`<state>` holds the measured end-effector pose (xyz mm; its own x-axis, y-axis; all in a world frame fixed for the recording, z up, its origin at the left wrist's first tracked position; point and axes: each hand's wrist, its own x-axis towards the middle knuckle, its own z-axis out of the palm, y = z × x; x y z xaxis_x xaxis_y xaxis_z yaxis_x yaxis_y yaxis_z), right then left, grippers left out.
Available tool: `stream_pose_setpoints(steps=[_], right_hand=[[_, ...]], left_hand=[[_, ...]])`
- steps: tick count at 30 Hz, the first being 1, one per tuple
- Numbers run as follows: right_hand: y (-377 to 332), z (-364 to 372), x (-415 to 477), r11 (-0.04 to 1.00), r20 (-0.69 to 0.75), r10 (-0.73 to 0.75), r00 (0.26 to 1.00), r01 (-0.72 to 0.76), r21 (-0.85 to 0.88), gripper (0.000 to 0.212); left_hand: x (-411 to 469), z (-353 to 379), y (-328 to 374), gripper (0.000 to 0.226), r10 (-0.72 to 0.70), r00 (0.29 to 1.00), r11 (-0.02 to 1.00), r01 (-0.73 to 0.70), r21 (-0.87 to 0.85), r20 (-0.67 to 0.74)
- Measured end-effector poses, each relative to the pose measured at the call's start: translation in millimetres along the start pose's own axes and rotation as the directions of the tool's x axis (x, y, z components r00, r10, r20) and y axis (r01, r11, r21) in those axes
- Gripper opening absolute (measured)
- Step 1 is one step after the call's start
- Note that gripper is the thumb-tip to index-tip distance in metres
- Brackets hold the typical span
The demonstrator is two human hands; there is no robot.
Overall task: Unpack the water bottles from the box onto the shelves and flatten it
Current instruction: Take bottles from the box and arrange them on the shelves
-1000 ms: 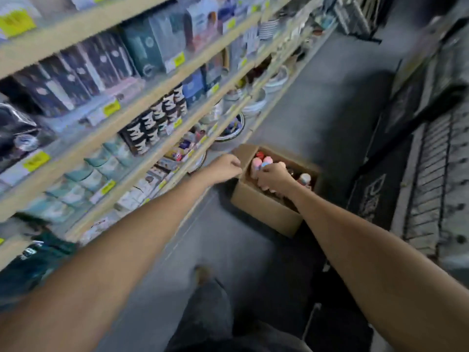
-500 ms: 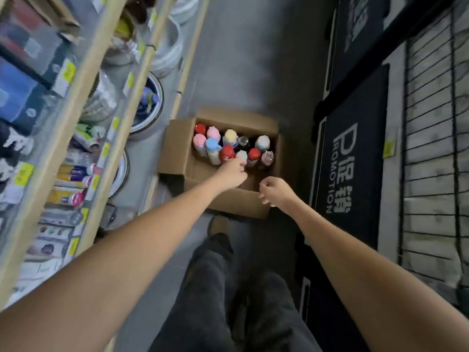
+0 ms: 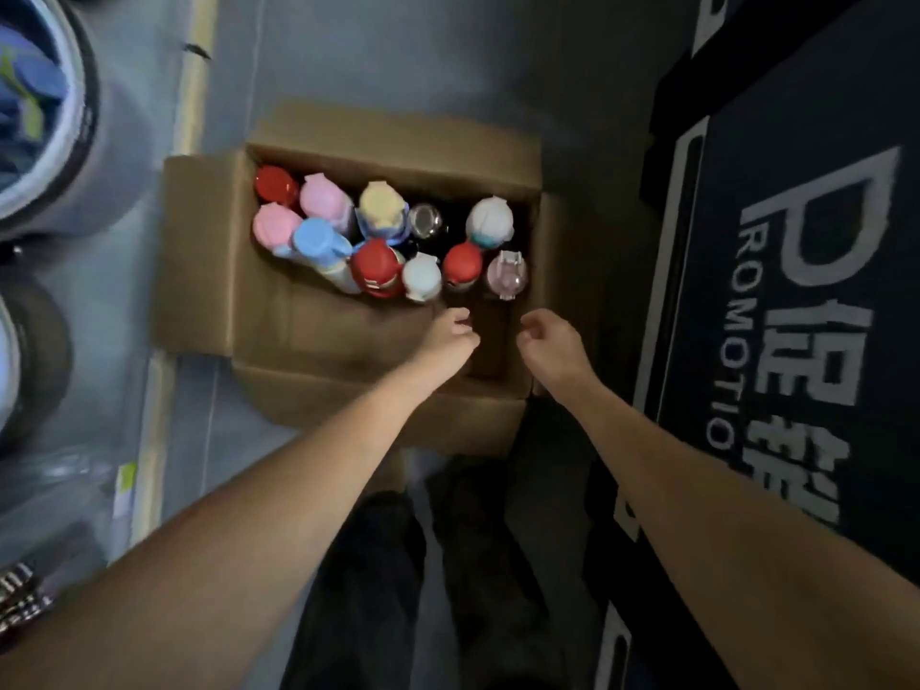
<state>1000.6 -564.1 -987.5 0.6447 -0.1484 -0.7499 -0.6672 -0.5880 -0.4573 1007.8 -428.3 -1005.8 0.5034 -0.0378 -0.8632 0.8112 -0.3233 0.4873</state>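
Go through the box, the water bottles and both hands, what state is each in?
box: open, flaps folded out.
water bottles: standing inside the box, a few leaning.
left hand: loosely curled, empty, over the box.
right hand: loosely curled, empty.

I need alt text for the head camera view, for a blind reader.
Two bare hands, the left hand and right hand, hover empty over an open brown cardboard box on a grey floor. Water bottles with red, pink, blue, yellow and white caps stand in its far half.
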Motion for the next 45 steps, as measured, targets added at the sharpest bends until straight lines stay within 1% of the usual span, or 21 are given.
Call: stream_pose_setpoints(steps=[3,6,8,11,15,17,18,21,23,25,27,29,32,37,40,43,45], right_hand=[[18,14,56,0.984,0.039,-0.109,0.993,0.114,-0.135,0.047],[22,19,97,0.938,0.045,-0.231,0.972,0.235,-0.253,0.057],[25,25,127,0.916,0.015,-0.284,0.959,0.276,-0.292,0.059],[29,38,163,0.885,-0.005,-0.344,0.939,0.322,-0.336,0.058],[24,50,183,0.893,-0.015,-0.31,0.951,0.285,-0.349,0.049],[24,55,185,0.892,-0.064,-0.304,0.951,0.26,-0.369,0.044],[24,57,184,0.905,-0.079,-0.277,0.958,0.233,-0.356,0.043],[34,69,175,0.946,-0.03,-0.137,0.99,0.122,-0.301,0.04],[45,78,168,0.98,0.044,-0.033,0.998,0.041,-0.196,0.041],[53,84,163,0.999,0.1,0.041,0.994,-0.038,-0.036,0.043],[56,88,159,0.992,0.119,0.059,0.991,-0.071,0.103,0.043],[57,89,154,0.971,0.111,0.1,0.989,-0.122,0.207,0.044],[59,89,140,0.933,0.133,0.191,0.973,-0.222,0.284,0.05],[55,80,103,0.942,0.127,0.214,0.969,-0.239,0.236,0.057],[42,71,68,0.944,0.124,0.226,0.966,-0.249,0.217,0.056],[18,57,18,0.948,0.12,0.223,0.967,-0.244,0.205,0.054],[-2,46,-19,0.961,0.114,0.2,0.973,-0.217,0.172,0.055]], left_hand=[[52,19,-20,0.05,-0.078,0.996,0.992,0.082,-0.096,0.046],[88,34,-28,0.052,-0.111,0.991,0.971,0.124,-0.204,0.073],[115,46,-32,0.056,-0.122,0.989,0.954,0.141,-0.265,0.085],[147,58,-33,0.056,-0.132,0.986,0.89,0.162,-0.426,0.1],[164,62,-19,0.037,-0.066,0.99,0.762,0.131,-0.634,0.126],[165,60,-19,0.034,-0.101,0.981,0.69,0.19,-0.698,0.167],[165,60,-22,0.033,-0.126,0.976,0.666,0.217,-0.714,0.179],[158,59,-40,0.033,-0.214,0.957,0.606,0.287,-0.742,0.196],[154,56,-54,0.035,-0.246,0.944,0.569,0.323,-0.756,0.219],[154,52,-68,0.04,-0.242,0.939,0.547,0.34,-0.765,0.244],[152,48,-77,0.048,-0.232,0.936,0.558,0.352,-0.752,0.265],[148,44,-85,0.051,-0.223,0.931,0.6,0.366,-0.712,0.29],[134,39,-95,0.05,-0.217,0.927,0.658,0.37,-0.656,0.306],[87,22,-93,0.045,-0.214,0.929,0.712,0.361,-0.602,0.303],[45,7,-84,0.04,-0.205,0.926,0.794,0.346,-0.5,0.317],[-6,-13,-69,0.043,-0.156,0.937,0.901,0.264,-0.344,0.312],[-44,-30,-55,0.048,-0.114,0.961,0.956,0.176,-0.234,0.253]])
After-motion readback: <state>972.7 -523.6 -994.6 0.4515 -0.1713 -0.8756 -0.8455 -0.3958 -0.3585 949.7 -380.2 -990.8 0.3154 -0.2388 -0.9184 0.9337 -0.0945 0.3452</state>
